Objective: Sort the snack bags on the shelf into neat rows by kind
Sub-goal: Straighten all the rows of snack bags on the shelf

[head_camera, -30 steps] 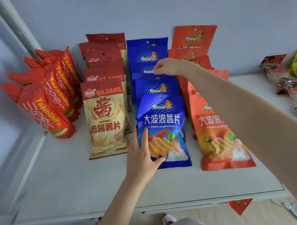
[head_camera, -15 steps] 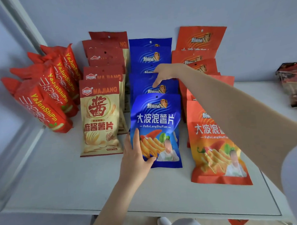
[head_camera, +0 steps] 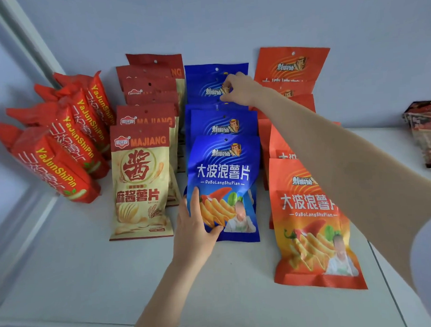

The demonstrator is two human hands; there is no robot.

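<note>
Four rows on shelf [head_camera: 66,268], mid-frame. Left hand [head_camera: 195,228] spread, flat against front blue bag [head_camera: 224,168], lower-left corner. Right hand [head_camera: 241,90] pinches rear blue bag [head_camera: 205,86], upper centre. Probably light, slick, crushable; grip the sealed top.

I see a flat white shelf [head_camera: 78,280] carrying four rows, left to right: red plastic tube packs [head_camera: 61,155], cream-and-red foil bags [head_camera: 141,186], glossy blue foil bags [head_camera: 224,168], orange foil bags [head_camera: 311,228]. Dark crinkled packets [head_camera: 425,134] sit well apart, far right.
</note>
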